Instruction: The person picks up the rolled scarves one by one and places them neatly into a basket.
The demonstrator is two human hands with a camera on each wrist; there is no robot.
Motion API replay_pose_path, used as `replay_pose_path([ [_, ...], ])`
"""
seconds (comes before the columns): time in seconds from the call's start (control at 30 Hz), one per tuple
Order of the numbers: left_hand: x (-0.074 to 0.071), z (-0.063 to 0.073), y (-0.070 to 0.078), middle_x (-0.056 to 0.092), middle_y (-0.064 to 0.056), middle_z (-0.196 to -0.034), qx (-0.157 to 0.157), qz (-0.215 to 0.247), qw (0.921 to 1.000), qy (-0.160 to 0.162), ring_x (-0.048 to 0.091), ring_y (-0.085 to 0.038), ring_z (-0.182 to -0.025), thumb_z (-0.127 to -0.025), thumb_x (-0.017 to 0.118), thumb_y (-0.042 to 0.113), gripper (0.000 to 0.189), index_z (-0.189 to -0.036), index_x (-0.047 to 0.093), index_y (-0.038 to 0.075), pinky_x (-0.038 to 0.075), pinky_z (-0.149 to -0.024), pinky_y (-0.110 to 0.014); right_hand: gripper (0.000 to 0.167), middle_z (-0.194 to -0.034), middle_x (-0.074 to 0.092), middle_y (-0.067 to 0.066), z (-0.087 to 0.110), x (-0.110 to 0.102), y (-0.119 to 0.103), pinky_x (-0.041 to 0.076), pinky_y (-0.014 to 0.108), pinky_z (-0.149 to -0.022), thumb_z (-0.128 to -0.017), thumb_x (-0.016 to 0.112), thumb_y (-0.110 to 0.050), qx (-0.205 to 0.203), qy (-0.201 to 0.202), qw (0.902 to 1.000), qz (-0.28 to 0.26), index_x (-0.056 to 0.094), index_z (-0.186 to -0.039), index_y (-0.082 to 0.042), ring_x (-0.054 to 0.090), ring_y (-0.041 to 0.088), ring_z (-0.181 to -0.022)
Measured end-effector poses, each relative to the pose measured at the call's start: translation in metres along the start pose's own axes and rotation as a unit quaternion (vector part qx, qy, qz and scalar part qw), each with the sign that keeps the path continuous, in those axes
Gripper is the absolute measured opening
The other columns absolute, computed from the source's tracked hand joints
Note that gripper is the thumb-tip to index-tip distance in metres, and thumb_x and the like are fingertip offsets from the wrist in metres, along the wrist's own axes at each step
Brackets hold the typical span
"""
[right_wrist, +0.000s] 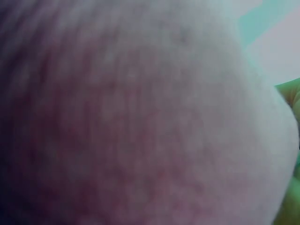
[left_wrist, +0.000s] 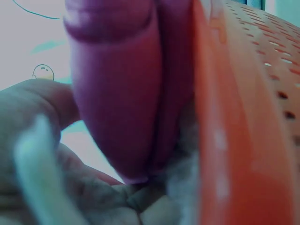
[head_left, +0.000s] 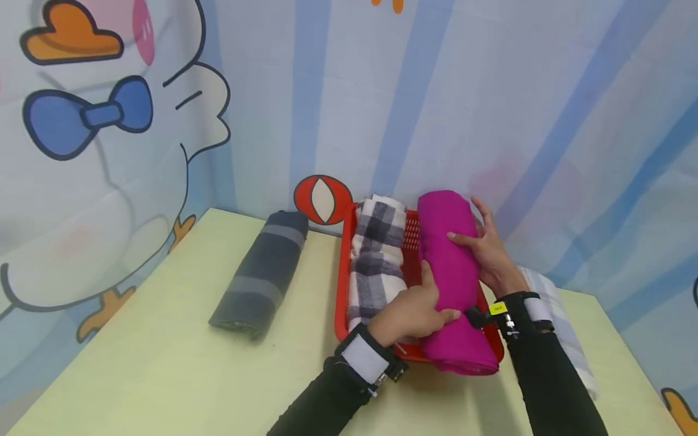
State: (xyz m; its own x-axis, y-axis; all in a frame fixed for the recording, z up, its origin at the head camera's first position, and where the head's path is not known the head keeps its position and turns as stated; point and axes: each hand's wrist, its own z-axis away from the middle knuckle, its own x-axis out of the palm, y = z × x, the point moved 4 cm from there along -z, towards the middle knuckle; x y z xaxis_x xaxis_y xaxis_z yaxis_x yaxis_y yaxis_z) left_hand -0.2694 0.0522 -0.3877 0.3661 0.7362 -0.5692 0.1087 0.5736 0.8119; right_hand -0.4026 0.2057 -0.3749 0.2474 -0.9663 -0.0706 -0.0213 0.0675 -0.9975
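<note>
Both hands are on a rolled magenta cloth point(head_left: 449, 266), which lies lengthwise along the right side of a red plastic basket point(head_left: 342, 290). Its near end hangs over the basket's front rim. My left hand point(head_left: 411, 309) holds the near part from the left, thumb on top. Farther up, my right hand point(head_left: 491, 254) grips the right side, with the thumb over the top and the fingers around the outer edge. In the left wrist view the roll's end point(left_wrist: 117, 93) sits between the fingers beside the basket wall point(left_wrist: 243, 122). A blurred pink surface fills most of the right wrist view.
A rolled black-and-white checked cloth point(head_left: 378, 260) occupies the basket's left side. Left of the basket, a dark grey striped roll point(head_left: 262, 272) lies on the pale yellow table point(head_left: 163, 339). A white-and-blue striped cloth point(head_left: 569, 339) lies at the right, partly behind the right forearm. Printed curtains point(head_left: 354, 91) stand behind.
</note>
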Motion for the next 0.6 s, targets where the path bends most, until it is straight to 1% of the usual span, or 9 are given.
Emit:
replay_pose_path([
  [0.13,-0.002,-0.001,0.000,0.056,-0.007,-0.066,0.002,-0.057,0.9984,0.008,0.057,-0.018,-0.051,-0.095,0.066,0.036,0.099,-0.159,-0.002,0.003,0.045,-0.049,-0.024,0.090,-0.169,0.003,0.000,-0.007,0.003,0.005,0.055,0.018,-0.083,-0.095,0.065,-0.012,0.003,-0.002,0.9996,0.027,0.008,-0.157,-0.043,0.026,0.031,-0.147],
  [0.23,-0.002,-0.001,0.002,0.065,-0.010,-0.081,0.003,-0.108,0.9941,0.009,0.061,-0.018,-0.061,-0.095,0.065,0.039,0.096,-0.159,0.003,0.002,0.046,-0.053,-0.024,0.090,-0.169,0.003,0.002,-0.009,0.005,0.009,0.055,0.018,-0.082,-0.095,0.065,-0.010,0.008,-0.007,0.9990,0.042,0.008,-0.158,-0.041,0.025,0.033,-0.147],
  [0.27,-0.001,-0.001,0.002,0.067,-0.012,-0.087,0.002,-0.117,0.9932,0.007,0.063,-0.018,-0.065,-0.095,0.064,0.039,0.095,-0.159,0.004,0.002,0.047,-0.055,-0.025,0.089,-0.169,0.003,0.001,-0.009,0.005,0.011,0.054,0.018,-0.082,-0.095,0.064,-0.009,0.009,-0.009,0.9989,0.045,0.009,-0.158,-0.040,0.025,0.033,-0.147],
  [0.33,0.000,0.000,0.002,0.069,-0.014,-0.105,0.000,-0.136,0.9907,0.006,0.065,-0.019,-0.077,-0.095,0.064,0.041,0.092,-0.159,0.009,0.004,0.049,-0.061,-0.025,0.089,-0.169,0.001,0.000,-0.009,0.006,0.014,0.053,0.017,-0.083,-0.095,0.062,-0.006,0.010,-0.016,0.9985,0.051,0.009,-0.158,-0.039,0.024,0.033,-0.148],
  [0.37,0.000,0.000,0.002,0.068,-0.015,-0.112,0.002,-0.143,0.9898,0.005,0.065,-0.019,-0.081,-0.095,0.063,0.042,0.090,-0.159,0.011,0.004,0.050,-0.063,-0.025,0.088,-0.170,0.001,0.000,-0.010,0.007,0.016,0.052,0.017,-0.083,-0.095,0.061,-0.004,0.010,-0.019,0.9983,0.055,0.009,-0.158,-0.038,0.023,0.033,-0.148],
  [0.47,0.000,0.000,0.001,0.068,-0.013,-0.111,0.003,-0.143,0.9897,-0.004,0.065,-0.018,-0.083,-0.096,0.063,0.041,0.084,-0.159,0.018,0.007,0.050,-0.065,-0.025,0.088,-0.170,0.000,-0.001,-0.012,0.008,0.019,0.048,0.017,-0.087,-0.095,0.060,-0.001,0.006,-0.022,0.9977,0.065,0.010,-0.159,-0.036,0.020,0.033,-0.149],
  [0.53,0.000,0.000,0.000,0.068,-0.011,-0.117,0.011,-0.152,0.9883,-0.007,0.063,-0.016,-0.086,-0.096,0.062,0.041,0.080,-0.158,0.024,0.008,0.050,-0.069,-0.024,0.087,-0.169,0.002,0.000,-0.014,0.008,0.021,0.046,0.018,-0.089,-0.094,0.059,-0.001,0.004,-0.021,0.9972,0.071,0.012,-0.159,-0.035,0.020,0.033,-0.149],
  [0.6,0.000,0.000,0.000,0.068,-0.010,-0.116,0.021,-0.156,0.9874,-0.012,0.063,-0.015,-0.086,-0.097,0.062,0.039,0.075,-0.156,0.029,0.007,0.051,-0.073,-0.023,0.085,-0.169,0.006,0.003,-0.015,0.008,0.023,0.044,0.019,-0.091,-0.094,0.059,0.000,0.004,-0.019,0.9964,0.083,0.016,-0.159,-0.034,0.022,0.033,-0.148],
])
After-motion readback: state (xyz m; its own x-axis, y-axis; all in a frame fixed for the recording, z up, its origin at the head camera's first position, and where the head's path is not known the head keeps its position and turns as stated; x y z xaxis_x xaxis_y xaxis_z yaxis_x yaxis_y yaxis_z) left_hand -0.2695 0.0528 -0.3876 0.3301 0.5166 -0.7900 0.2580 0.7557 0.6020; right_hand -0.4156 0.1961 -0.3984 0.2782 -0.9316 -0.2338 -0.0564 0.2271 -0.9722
